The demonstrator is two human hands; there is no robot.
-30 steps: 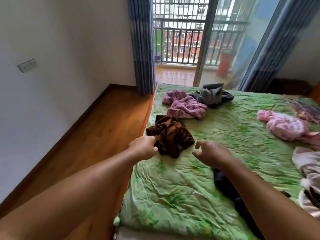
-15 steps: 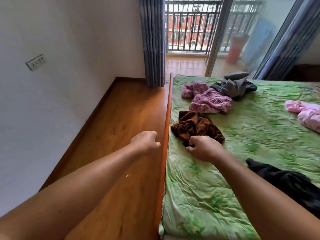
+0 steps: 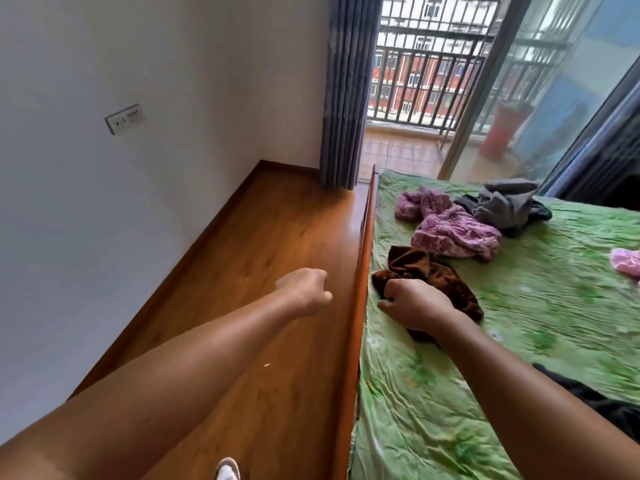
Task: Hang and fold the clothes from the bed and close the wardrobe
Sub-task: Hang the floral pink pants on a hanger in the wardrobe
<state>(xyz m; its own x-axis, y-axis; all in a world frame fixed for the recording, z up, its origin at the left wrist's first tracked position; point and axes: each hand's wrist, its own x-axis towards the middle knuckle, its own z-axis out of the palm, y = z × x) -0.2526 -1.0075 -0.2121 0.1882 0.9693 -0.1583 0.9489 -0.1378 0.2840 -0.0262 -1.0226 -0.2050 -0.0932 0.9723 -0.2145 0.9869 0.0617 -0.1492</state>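
A crumpled brown velvet garment lies near the left edge of the bed with the green sheet. My right hand rests on its near edge with fingers curled into the fabric. My left hand hovers over the wooden floor beside the bed rail, fingers curled and holding nothing. Further back lie a purple patterned garment and a grey garment. A pink garment shows at the right edge, and a black garment lies partly under my right forearm.
An orange-brown wooden bed rail runs between the bed and the wooden floor. A white wall with a switch plate stands on the left. Grey-blue curtains frame an open balcony door with a railing.
My right hand has closed its fingers on the brown garment's near edge. The view has swung left, so more floor shows. My left hand stays curled over the floor.
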